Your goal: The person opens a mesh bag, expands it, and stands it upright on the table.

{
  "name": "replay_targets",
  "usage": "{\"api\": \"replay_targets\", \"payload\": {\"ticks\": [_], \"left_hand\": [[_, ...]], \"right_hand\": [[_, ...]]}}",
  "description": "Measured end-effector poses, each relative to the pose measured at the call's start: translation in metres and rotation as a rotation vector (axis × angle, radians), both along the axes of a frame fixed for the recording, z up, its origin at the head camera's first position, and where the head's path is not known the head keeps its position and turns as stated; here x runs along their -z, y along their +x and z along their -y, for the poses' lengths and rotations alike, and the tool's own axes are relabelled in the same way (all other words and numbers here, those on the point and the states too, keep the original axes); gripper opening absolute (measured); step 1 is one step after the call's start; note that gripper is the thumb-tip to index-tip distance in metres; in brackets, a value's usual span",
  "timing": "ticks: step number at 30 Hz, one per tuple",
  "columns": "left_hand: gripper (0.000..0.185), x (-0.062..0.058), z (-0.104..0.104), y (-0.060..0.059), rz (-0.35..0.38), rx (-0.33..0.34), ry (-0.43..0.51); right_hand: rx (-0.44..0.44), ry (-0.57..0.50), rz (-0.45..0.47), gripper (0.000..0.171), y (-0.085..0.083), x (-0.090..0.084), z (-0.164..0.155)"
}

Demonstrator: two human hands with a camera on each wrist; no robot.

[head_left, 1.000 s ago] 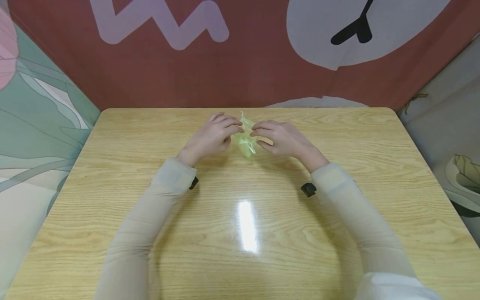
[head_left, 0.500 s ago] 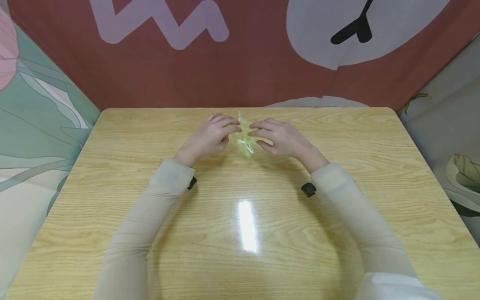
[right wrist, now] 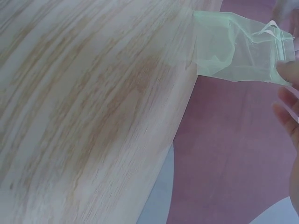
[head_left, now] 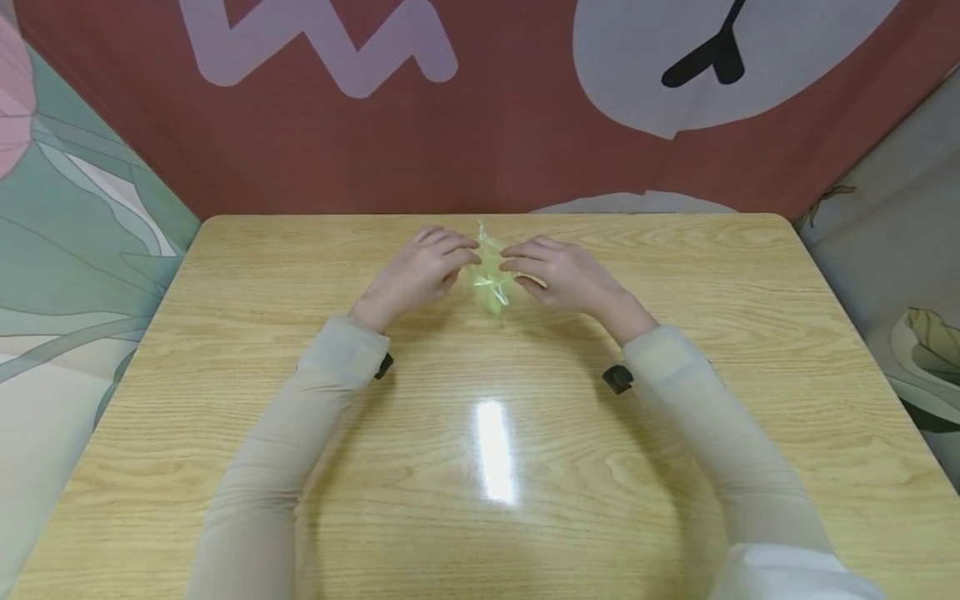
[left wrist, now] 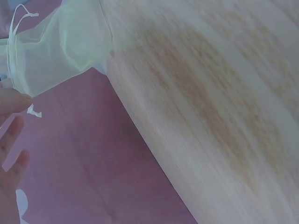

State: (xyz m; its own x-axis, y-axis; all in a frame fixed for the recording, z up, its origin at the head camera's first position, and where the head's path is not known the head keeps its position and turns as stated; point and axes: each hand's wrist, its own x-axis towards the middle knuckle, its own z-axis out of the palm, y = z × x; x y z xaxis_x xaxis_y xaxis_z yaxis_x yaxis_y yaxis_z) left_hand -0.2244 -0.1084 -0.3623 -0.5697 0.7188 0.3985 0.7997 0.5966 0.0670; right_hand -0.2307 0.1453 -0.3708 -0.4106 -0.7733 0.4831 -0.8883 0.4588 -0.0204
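Note:
A sheer pale yellow-green drawstring bag (head_left: 491, 287) stands upright on the wooden table near its back edge, between both hands. My left hand (head_left: 429, 268) pinches the left side of its mouth; in the left wrist view the thumb (left wrist: 16, 100) lies at the hem beside a white cord end. The opposite side of the mouth is pinched by my right hand (head_left: 561, 275), its thumb (right wrist: 287, 71) on the gathered hem in the right wrist view. White cord loops stick out at the top of the bag (right wrist: 217, 46). Through the thin mesh, no contents show.
The wooden table (head_left: 480, 533) spreads out in front of the bag, with a bright light reflection on it. Behind its back edge hangs a reddish-brown printed cloth (head_left: 480, 150). Patterned cloths also hang at the left and right sides.
My left hand and the bag have shifted slightly to the left since one second ago. Over the last half second both hands have stayed almost still.

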Motion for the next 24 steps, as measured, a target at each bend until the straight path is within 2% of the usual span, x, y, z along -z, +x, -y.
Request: {"api": "replay_targets", "payload": {"ticks": [15,24], "left_hand": [[0.032,0.0027,0.0018,0.0000,-0.018,0.005,0.027],[0.031,0.0019,0.0043,0.0011,-0.067,0.013,0.068]], "right_hand": [[0.013,0.001,-0.015,0.028,0.0019,-0.0013,0.0026],[0.045,-0.005,0.013,0.041,0.0026,0.0012,0.0017]]}}
